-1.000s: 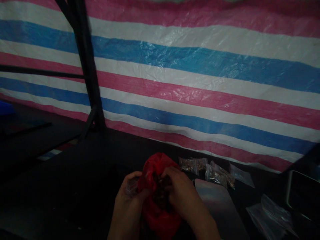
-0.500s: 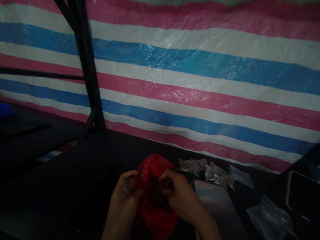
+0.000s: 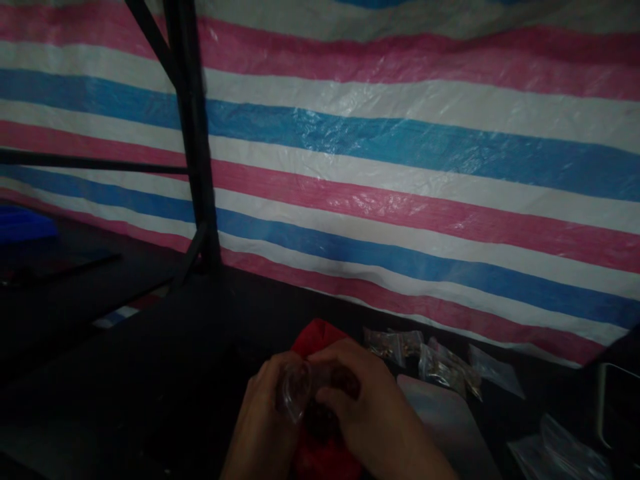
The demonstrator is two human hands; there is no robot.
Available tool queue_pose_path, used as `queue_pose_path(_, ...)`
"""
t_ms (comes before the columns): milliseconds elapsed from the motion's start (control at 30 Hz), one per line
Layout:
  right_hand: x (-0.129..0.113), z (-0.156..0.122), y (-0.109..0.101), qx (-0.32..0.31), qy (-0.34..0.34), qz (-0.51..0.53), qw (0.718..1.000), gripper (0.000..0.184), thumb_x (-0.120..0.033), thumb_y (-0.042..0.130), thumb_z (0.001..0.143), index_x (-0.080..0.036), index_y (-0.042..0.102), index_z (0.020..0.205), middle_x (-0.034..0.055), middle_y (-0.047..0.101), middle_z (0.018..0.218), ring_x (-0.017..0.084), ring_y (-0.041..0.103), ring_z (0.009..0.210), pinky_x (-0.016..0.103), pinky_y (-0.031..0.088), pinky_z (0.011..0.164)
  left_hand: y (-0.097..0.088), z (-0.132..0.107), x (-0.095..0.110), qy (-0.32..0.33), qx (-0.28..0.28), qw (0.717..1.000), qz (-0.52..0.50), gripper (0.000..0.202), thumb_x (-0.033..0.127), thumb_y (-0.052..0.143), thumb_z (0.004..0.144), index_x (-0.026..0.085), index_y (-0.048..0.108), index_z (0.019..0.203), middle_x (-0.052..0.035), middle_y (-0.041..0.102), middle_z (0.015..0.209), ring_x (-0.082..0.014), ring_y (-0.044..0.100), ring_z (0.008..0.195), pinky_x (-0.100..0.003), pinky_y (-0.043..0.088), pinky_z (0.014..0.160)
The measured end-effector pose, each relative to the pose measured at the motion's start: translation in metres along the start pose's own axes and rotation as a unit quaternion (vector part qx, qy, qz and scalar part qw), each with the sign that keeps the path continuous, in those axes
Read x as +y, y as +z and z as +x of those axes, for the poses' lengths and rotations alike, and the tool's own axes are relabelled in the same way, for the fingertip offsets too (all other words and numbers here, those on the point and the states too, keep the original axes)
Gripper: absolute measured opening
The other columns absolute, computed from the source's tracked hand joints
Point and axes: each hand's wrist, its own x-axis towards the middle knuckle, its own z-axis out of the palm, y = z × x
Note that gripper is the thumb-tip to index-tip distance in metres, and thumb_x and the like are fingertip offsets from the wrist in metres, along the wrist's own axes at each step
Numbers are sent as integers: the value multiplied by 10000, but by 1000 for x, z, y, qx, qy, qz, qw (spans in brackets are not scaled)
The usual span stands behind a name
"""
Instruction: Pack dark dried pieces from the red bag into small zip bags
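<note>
Low in the dim view, my left hand [image 3: 263, 427] grips a small clear plastic bag [image 3: 294, 393] by its mouth. My right hand [image 3: 367, 413] is curled beside it, fingertips pinched at the bag's opening over dark small pieces. Beneath both hands lies a red plastic bag [image 3: 316, 337] holding dark pieces, on a black table [image 3: 165, 373]. What the right fingers pinch is too dark to name.
Several small filled clear bags [image 3: 425, 357] lie behind my right hand, with a grey flat pad [image 3: 450, 427] beside them. Empty clear bags [image 3: 555, 453] sit at the lower right. A striped pink, white and blue tarp [image 3: 400, 167] hangs behind; a black post [image 3: 193, 133] stands left.
My left hand has brought the small clear bag up over the red bag, and my right hand has come out of the red bag to meet its opening. The camera tilted slightly.
</note>
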Motion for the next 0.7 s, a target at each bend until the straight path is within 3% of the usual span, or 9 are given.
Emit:
queue_pose_path(133, -5, 2, 13, -8, -68, -88, 994, 461, 58, 554, 778, -246, 767, 1051, 21, 681, 1189, 180, 683, 1100, 311, 491, 990, 1, -4, 2, -30, -15, 999, -18, 348, 408, 649, 773, 250, 681, 1080, -113, 784, 1064, -341, 762, 969, -462, 616, 802)
queue_pose_path(300, -4, 7, 16, -3, -142, -41, 989, 566, 114, 461, 722, -250, 768, 1026, 13, 674, 1188, 130, 689, 1085, 237, 511, 962, -3, -12, 10, -26, -88, 990, -109, 587, 434, 725, 861, 250, 514, 1377, -139, 692, 1321, -308, 713, 1186, -434, 589, 987)
queue_pose_path(400, -6, 6, 11, -3, -138, -6, 990, 562, 124, 480, 695, -259, 768, 989, -10, 691, 1143, 108, 686, 1085, 194, 508, 955, -7, -12, 7, -21, -137, 974, -179, 503, 470, 692, 921, 276, 498, 1342, -103, 687, 1290, -271, 725, 1131, -388, 602, 944)
queue_pose_path(467, -7, 4, 8, -3, -125, -4, 992, 538, 123, 505, 696, -254, 769, 975, -16, 710, 1123, 105, 693, 1077, 186, 505, 967, -6, -11, 2, -20, -139, 969, -202, 457, 493, 697, 917, 276, 525, 1280, -87, 695, 1214, -262, 735, 1054, -374, 613, 879)
queue_pose_path(600, -8, 1, 4, -24, -143, -61, 988, 557, 123, 480, 725, -245, 786, 1010, -1, 744, 1150, 112, 716, 1081, 195, 512, 964, -1, -7, -5, -36, -108, 982, -151, 403, 457, 736, 869, 264, 615, 1202, -90, 700, 1151, -277, 718, 1037, -421, 601, 920)
queue_pose_path(700, -8, 0, 3, -41, -154, -113, 981, 586, 117, 464, 736, -249, 793, 1053, 7, 756, 1180, 125, 728, 1078, 210, 525, 925, 0, -6, 1, -34, -108, 986, -121, 348, 425, 726, 844, 269, 677, 1151, -102, 731, 1170, -312, 706, 1113, -468, 582, 975)
